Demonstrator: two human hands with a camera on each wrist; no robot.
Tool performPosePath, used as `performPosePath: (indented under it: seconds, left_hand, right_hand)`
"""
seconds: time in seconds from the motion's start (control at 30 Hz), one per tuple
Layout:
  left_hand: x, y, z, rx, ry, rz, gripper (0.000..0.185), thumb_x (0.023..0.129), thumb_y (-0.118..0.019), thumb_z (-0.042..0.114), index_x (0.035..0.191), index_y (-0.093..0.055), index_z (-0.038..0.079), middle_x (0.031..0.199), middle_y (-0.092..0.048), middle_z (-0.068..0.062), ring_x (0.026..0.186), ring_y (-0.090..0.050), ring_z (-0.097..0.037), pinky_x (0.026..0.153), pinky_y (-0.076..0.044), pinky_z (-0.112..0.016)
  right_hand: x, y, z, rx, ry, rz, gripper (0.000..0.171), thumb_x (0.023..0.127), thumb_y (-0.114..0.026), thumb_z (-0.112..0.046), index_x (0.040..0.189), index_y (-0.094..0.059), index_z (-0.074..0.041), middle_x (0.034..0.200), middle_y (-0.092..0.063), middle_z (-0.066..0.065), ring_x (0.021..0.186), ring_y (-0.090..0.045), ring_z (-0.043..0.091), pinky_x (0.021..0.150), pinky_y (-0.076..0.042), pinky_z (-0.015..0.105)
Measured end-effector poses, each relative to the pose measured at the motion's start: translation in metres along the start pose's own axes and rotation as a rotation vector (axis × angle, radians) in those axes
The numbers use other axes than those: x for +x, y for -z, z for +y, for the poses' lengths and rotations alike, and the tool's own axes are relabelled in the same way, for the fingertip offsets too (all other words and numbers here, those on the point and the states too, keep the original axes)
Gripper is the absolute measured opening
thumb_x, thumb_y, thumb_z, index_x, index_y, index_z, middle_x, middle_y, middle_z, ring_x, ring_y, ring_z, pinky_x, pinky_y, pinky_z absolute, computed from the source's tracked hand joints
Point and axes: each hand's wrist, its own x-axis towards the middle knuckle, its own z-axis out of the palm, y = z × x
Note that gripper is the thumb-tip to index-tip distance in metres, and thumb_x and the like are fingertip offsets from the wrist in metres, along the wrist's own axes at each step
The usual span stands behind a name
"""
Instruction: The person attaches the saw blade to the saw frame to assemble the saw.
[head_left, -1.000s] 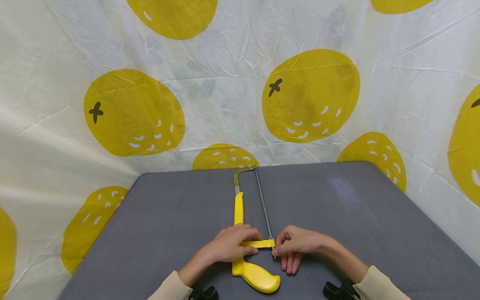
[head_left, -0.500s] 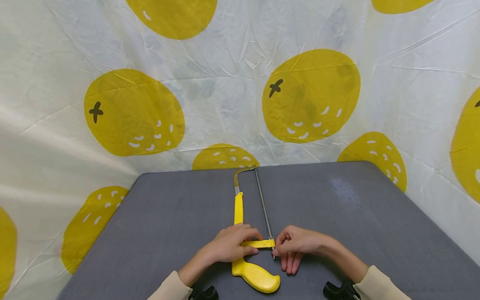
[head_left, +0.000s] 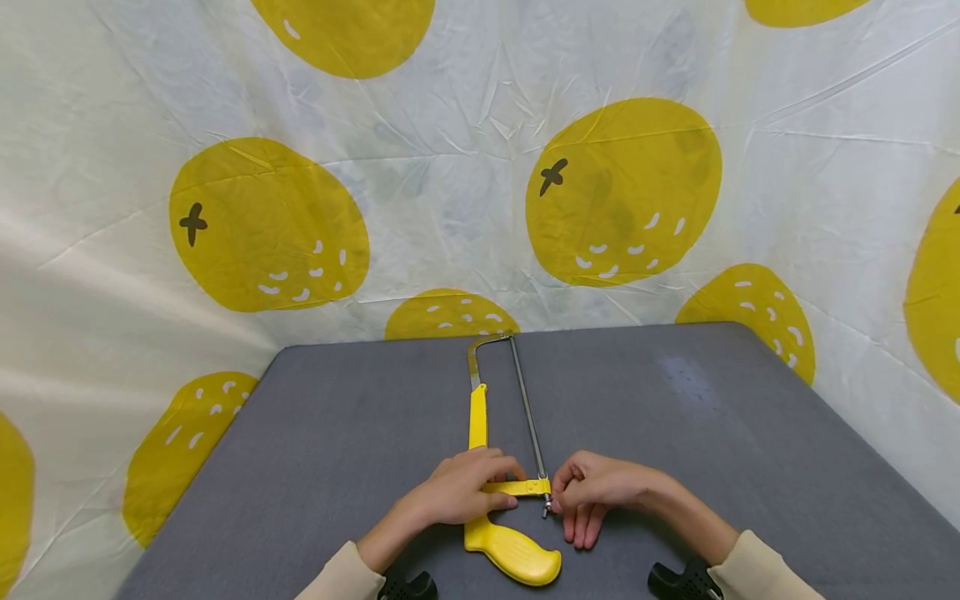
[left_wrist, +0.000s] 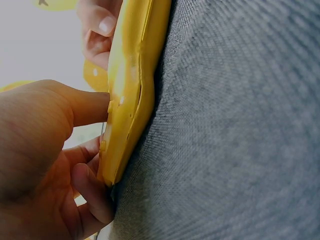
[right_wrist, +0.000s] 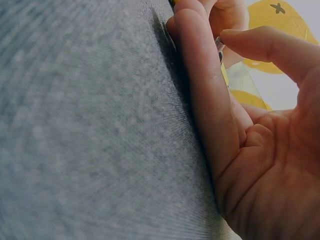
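On the grey counter (head_left: 337, 433) the yellow hacksaw (head_left: 480, 433) lies flat, the left hand (head_left: 457, 492) gripping its frame to steady it while the right hand (head_left: 592, 493) seemingly pinches the small screw (head_left: 547, 502) at the blade's (head_left: 527, 408) near end.

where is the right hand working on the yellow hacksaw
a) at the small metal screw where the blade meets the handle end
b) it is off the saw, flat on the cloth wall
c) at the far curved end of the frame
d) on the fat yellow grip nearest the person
a: the right hand pinches the small metal screw at the near end of the blade, while the left hand holds the hacksaw frame down on the grey table.
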Motion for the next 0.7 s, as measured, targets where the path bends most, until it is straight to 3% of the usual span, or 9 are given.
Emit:
performPosePath:
  seconds: [0.7]
  left_hand:
    - [-0.0018,-0.0027,-0.0028,0.012,-0.014,0.008,0.024,0.098,-0.069,0.042,0.122,-0.068,0.04,0.093,-0.058,0.016,0.082,-0.051,-0.001,0.067,-0.041,-0.022]
  right_hand:
    - [0.0003,-0.0044,0.0022,-0.01,0.012,0.008,0.013,0.093,-0.058,-0.005,0.098,-0.065,0.004,0.076,-0.074,0.008,0.062,-0.073,0.01,0.058,-0.06,0.028]
